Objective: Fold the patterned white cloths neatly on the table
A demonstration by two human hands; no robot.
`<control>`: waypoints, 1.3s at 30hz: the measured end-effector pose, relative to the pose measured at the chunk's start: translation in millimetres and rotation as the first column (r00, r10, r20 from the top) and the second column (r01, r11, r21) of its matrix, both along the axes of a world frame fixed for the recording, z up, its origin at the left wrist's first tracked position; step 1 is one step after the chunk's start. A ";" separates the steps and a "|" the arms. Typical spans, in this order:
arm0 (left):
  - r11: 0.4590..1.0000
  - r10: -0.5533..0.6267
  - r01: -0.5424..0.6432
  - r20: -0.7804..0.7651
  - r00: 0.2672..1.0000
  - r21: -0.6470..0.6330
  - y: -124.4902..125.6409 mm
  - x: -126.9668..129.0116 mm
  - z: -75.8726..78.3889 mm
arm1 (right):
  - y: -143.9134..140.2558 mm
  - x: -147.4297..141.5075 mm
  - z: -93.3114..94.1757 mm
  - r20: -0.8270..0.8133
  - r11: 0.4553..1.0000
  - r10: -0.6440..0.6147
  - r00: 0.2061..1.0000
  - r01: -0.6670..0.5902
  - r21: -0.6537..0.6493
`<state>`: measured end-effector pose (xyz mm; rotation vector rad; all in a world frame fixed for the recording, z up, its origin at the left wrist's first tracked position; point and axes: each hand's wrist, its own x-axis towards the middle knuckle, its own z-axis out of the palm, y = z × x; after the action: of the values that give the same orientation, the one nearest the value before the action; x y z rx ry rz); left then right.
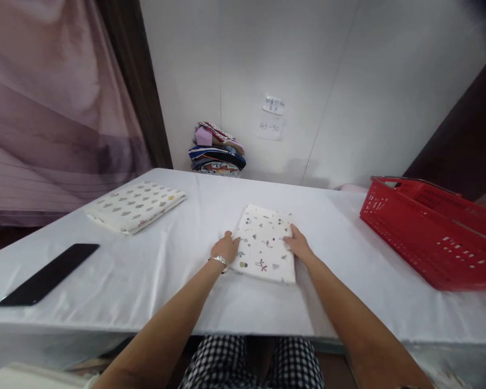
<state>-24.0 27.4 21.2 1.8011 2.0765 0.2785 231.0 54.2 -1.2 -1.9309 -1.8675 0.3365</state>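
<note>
A folded white cloth [264,246] printed with small plants and figures lies on the white-covered table in front of me. At its left edge is my left hand [225,248], closed on the side of the fold, with a bracelet at the wrist. My right hand [298,244] grips the opposite edge, its thumb on top; the fingers below are partly hidden. Further left lies a second folded white cloth [137,204] with a grey-green leaf-like print, apart from both hands.
A black flat phone-like slab [51,273] lies at the table's left front. On the right stands a red plastic basket [425,232]. Behind the table [190,292] is a stack of folded fabrics [217,151] against the wall, near paper notes [270,127]. A pinkish curtain [56,108] hangs left.
</note>
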 end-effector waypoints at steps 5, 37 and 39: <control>0.957 -0.167 0.194 -0.138 0.976 0.217 1.5 5.6 0.5 | -45.2 -35.3 10.4 0.225 0.986 0.154 0.962 -0.163 0.022; 0.913 -0.377 0.404 -0.257 0.890 0.062 73.1 37.5 -18.8 | 51.6 -19.5 8.0 0.264 0.987 0.060 0.963 -0.018 -0.157; 0.916 -0.374 0.398 -0.262 0.890 0.044 73.0 38.7 -15.4 | 53.5 -16.8 -0.2 0.254 0.987 0.056 0.966 -0.016 -0.159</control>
<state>14.7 100.4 5.7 2.3635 1.8194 0.0426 214.3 107.7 -1.3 -2.1334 -2.0985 0.2581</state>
